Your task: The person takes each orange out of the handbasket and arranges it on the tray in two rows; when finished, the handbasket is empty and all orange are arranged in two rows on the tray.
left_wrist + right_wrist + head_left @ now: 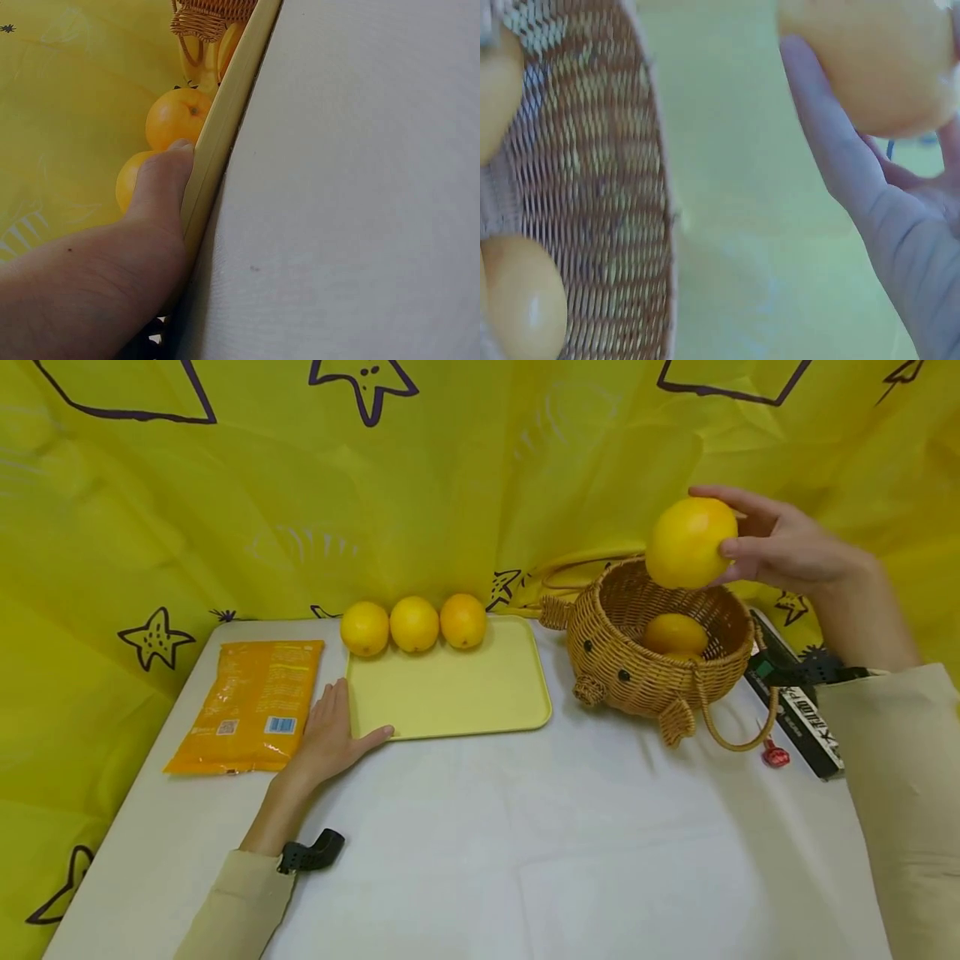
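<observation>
Here, the right hand (780, 543) holds a round orange (688, 545) between its thumb and fingers; the orange is up in the air by the rim of the pig basket (637, 672), and it is too round to show a long way; the pig's nose (589, 690) points to the front left; the left hand (326, 743) has its fingers straight along the left side of the yellow tray (450, 702), thumb at the front edge; the tray's long way runs left to right; three oranges (414, 623) sit in a row at its back.
</observation>
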